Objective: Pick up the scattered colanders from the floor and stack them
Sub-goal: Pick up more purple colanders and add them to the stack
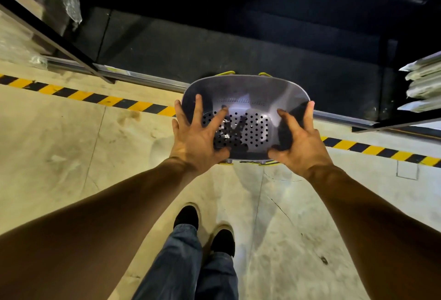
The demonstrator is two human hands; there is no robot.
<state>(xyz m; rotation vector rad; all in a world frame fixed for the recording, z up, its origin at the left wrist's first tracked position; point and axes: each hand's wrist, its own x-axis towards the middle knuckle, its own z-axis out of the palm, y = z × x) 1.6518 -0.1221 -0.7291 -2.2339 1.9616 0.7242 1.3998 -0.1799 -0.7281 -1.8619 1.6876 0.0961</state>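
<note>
A grey oval colander [248, 99] with a perforated bottom is held up in the air in front of me, its hollow side facing me. My left hand [200, 137] grips its left rim, fingers spread inside the bowl. On the right rim sits my right hand [298, 139], thumb under the near edge. Yellow handles [225, 73] peek out behind the far rim and below the near edge, so there may be more colanders nested behind it; I cannot tell how many.
A yellow-and-black hazard stripe [95, 96] crosses the pale concrete floor. Beyond a metal rail [143, 78] lies a dark lower area. Wrapped goods [422, 84] sit on a shelf at the right, a dark frame [47, 34] at the left. My feet [205, 230] stand below.
</note>
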